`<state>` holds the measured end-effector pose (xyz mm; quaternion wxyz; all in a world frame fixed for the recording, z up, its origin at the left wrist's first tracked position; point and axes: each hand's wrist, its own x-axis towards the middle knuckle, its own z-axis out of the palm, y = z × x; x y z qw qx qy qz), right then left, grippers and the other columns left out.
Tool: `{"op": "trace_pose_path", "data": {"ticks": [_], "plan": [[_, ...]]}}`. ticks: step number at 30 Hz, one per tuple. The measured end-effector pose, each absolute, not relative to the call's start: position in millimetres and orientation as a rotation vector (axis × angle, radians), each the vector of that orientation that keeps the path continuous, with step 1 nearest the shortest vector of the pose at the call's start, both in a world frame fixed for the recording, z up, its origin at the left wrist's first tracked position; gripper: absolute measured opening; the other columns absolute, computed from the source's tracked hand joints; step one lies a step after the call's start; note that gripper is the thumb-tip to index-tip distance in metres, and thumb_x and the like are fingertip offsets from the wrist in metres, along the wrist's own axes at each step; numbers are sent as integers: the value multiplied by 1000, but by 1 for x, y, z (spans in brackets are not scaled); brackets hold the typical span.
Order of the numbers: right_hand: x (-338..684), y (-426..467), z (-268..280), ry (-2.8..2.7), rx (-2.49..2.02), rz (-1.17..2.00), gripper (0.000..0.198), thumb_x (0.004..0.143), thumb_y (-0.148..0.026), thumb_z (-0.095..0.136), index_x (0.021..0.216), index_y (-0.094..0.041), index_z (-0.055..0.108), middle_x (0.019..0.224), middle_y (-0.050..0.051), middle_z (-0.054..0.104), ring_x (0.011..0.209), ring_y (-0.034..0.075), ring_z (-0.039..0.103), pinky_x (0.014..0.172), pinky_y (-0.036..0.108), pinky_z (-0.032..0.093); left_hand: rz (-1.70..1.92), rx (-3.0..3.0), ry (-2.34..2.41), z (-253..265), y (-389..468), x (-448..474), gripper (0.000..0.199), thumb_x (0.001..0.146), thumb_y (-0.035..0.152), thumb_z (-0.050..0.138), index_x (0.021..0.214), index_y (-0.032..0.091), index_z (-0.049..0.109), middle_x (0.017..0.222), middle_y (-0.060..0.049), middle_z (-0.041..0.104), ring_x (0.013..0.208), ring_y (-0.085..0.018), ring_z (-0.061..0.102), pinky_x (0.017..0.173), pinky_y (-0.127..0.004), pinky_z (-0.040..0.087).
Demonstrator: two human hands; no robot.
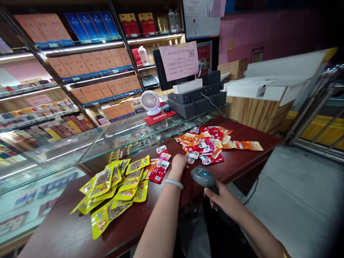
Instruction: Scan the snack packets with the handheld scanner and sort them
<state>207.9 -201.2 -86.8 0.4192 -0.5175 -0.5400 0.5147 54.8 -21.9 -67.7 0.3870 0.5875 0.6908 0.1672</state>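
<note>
R. hand gripped scanner; L. hand (hold unclear) was at packets; good reads prob. needed each flat, facing scanner.

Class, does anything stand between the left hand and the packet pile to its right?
Nothing visible does: the left hand is at the left edge of the pile. The scanner in the right hand is nearer the camera, not between them.
</note>
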Motion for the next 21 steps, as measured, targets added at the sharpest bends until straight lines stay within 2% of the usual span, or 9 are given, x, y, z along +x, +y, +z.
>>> {"op": "trace_pose_path", "data": {"ticks": [2,5,8,10,15,21], "plan": [[206,-200,-90,-1360,-1284,1296,52,79,-68,57,96,-19,50,49,-9,48,40,11,48,42,22,38,396,1506,1756,-66,-18,55,50,89,57,49,68,14,65,53,-5,61,46,-13,55,48,-24,36],[204,-200,-93,-1364,-1275,1292,53,79,-69,57,95,-19,50,50,-9,49,39,12,48,42,22,38,496,1387,1667,-64,-14,65,37,86,47,59,70,14,62,57,-5,63,47,-12,54,47,-23,35],[205,-201,-91,-1357,-1269,1288,54,78,-70,57,94,-20,50,52,-8,49,40,12,48,42,23,39,592,1301,1593,-60,-17,76,18,86,32,61,84,14,59,62,-3,65,46,-10,55,45,-21,33],[206,-202,-90,-1357,-1266,1285,53,79,-70,56,95,-20,50,53,-8,49,40,11,48,42,23,39,623,1285,1579,-57,-24,74,13,87,27,58,94,16,55,61,0,64,45,-10,55,43,-19,30],[211,-202,-91,-1372,-1251,1261,50,82,-67,57,94,-19,51,53,-8,49,41,11,48,43,23,39,737,1231,1399,-54,-57,28,18,84,26,60,88,21,44,52,5,59,41,-9,55,40,-14,22],[205,-197,-88,-1361,-1253,1260,50,82,-66,57,97,-18,54,49,-8,50,40,12,49,42,23,39,754,1286,1373,-55,-103,-29,35,74,42,67,81,23,38,42,7,55,30,-7,42,37,-14,18]]}}
